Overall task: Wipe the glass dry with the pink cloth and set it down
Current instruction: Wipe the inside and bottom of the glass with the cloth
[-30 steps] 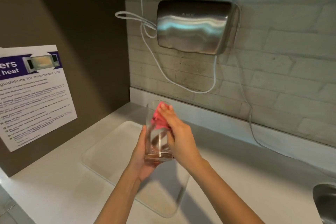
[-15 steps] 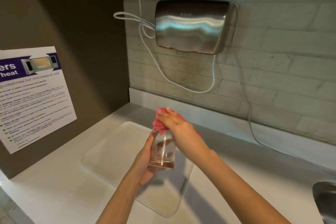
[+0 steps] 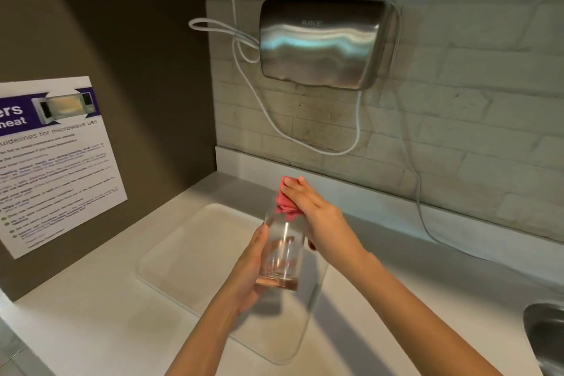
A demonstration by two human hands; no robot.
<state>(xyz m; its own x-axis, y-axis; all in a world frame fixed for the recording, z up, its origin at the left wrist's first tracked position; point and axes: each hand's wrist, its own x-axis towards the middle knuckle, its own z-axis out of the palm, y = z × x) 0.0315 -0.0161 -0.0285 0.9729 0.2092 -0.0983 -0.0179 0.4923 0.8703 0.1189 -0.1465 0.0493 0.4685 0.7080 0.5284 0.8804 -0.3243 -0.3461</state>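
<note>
A clear drinking glass [image 3: 282,256] is held upright above the counter, over a translucent tray [image 3: 189,253]. My left hand [image 3: 248,272] wraps around the glass from the left and underneath. My right hand [image 3: 317,217] presses a bunched pink cloth [image 3: 285,204] onto the glass's rim; part of the cloth pokes into the mouth, and a bit shows below my palm on the right side. Most of the cloth is hidden under my fingers.
A white counter [image 3: 412,299] runs to a brick wall carrying a steel hand dryer [image 3: 323,43] with loose white cables [image 3: 421,198]. A microwave notice [image 3: 52,162] hangs on the brown wall at left. A steel sink edge [image 3: 546,339] shows at the lower right.
My right hand and the pink cloth have risen from the glass's side to its rim. The glass has dropped slightly lower in my left hand's hold.
</note>
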